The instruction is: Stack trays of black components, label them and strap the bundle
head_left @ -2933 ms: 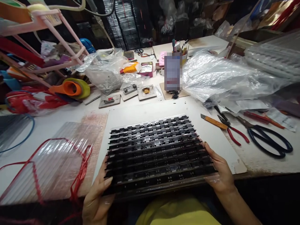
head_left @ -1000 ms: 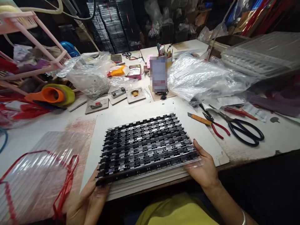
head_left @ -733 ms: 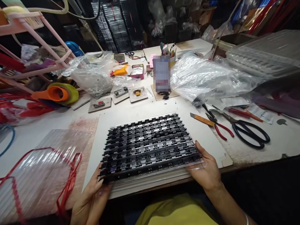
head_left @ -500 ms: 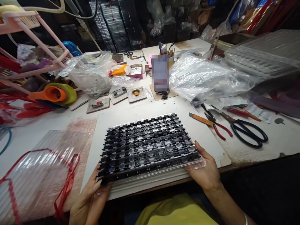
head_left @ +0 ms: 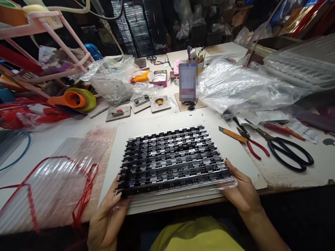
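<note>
A clear plastic tray [head_left: 227, 182] filled with rows of black connector-like strips [head_left: 170, 158] is between my hands, over a white board at the table's front. My left hand [head_left: 110, 216] grips its near left corner, with the thumb on the edge and fingers partly under it. On the right side, my right hand [head_left: 242, 190] is closed round the tray's near corner, its thumb along the side edge and its other fingers partly hidden underneath. What lies directly beneath the tray is largely covered.
Right of the board lie an orange utility knife [head_left: 232, 134], red-handled pliers [head_left: 255, 148] and large scissors [head_left: 288, 151]. Clear trays tied with red ribbon [head_left: 62, 174] lie on the left. Behind stand a phone [head_left: 187, 82], small fixture blocks [head_left: 160, 103] and plastic bags [head_left: 243, 83].
The view has swung slightly left, so everything appears shifted to the right. Both hands keep hold of the tray, which shows little other movement.
</note>
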The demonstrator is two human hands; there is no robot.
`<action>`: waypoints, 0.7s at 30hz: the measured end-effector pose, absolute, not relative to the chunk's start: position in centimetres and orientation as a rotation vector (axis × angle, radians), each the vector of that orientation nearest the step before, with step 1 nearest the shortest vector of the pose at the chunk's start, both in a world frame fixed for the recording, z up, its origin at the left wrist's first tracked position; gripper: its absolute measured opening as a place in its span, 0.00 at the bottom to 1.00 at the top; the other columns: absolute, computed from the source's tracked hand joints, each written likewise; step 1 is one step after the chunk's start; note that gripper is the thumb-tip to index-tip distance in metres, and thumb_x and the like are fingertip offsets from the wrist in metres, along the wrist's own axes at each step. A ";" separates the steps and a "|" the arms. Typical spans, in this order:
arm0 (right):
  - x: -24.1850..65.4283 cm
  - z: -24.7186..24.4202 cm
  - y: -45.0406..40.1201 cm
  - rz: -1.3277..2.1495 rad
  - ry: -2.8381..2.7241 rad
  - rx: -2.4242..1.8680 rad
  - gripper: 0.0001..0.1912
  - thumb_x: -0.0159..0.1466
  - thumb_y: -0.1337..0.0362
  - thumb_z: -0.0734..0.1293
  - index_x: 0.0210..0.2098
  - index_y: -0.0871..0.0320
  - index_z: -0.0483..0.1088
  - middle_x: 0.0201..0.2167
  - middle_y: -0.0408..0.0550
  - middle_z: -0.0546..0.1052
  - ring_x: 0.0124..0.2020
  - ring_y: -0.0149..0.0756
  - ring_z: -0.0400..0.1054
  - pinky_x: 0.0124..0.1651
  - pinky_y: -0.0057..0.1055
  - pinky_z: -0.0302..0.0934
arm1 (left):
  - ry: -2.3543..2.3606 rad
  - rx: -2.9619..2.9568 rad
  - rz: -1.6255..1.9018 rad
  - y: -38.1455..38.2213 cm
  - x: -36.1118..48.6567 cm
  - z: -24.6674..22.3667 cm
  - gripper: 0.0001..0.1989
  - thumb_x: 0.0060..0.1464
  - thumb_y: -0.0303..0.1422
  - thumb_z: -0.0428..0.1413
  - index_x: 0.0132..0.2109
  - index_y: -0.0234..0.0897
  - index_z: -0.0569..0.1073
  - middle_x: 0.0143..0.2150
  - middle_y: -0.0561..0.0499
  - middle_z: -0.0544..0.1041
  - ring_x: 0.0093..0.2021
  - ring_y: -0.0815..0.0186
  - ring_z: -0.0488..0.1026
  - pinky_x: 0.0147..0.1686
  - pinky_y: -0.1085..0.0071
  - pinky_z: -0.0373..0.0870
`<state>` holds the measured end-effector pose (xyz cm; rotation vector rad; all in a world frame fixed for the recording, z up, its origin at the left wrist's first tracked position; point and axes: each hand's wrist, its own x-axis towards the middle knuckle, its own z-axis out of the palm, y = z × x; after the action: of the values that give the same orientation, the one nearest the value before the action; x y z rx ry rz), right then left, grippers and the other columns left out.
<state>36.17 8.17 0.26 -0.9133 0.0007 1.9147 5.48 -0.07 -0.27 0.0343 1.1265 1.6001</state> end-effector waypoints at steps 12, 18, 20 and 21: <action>36.4 0.2 8.0 1.767 -0.028 -1.139 0.17 0.66 0.64 0.56 0.47 0.50 0.73 0.46 0.44 0.77 0.51 0.41 0.69 0.62 0.46 0.57 | 0.942 0.161 1.590 -0.2 5.5 -0.2 0.31 0.53 0.20 0.49 0.63 0.41 0.60 0.61 0.47 0.67 0.62 0.59 0.61 0.63 0.60 0.55; 35.9 0.6 7.9 1.648 -0.047 -1.277 0.17 0.66 0.64 0.56 0.47 0.48 0.73 0.45 0.42 0.78 0.52 0.41 0.69 0.62 0.45 0.58 | 0.868 0.183 1.607 -0.4 5.4 -0.6 0.31 0.53 0.18 0.48 0.63 0.40 0.59 0.59 0.48 0.69 0.62 0.60 0.61 0.63 0.60 0.53; 35.5 1.0 8.0 1.606 0.006 -1.330 0.17 0.66 0.64 0.56 0.48 0.48 0.72 0.46 0.41 0.77 0.52 0.41 0.68 0.62 0.45 0.58 | 0.843 0.199 1.609 -0.4 5.4 -0.7 0.31 0.53 0.18 0.48 0.63 0.40 0.59 0.59 0.48 0.69 0.62 0.60 0.60 0.64 0.60 0.52; 35.3 1.3 8.0 1.588 0.029 -1.351 0.17 0.66 0.64 0.56 0.48 0.47 0.72 0.46 0.40 0.77 0.52 0.40 0.68 0.62 0.45 0.58 | 0.830 0.209 1.607 -0.4 5.4 -0.7 0.31 0.53 0.18 0.48 0.63 0.39 0.59 0.59 0.47 0.68 0.62 0.60 0.60 0.64 0.60 0.51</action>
<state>35.35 8.01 1.26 -1.3509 0.0286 1.5876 5.36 -0.41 -0.68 0.2086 0.8296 1.6070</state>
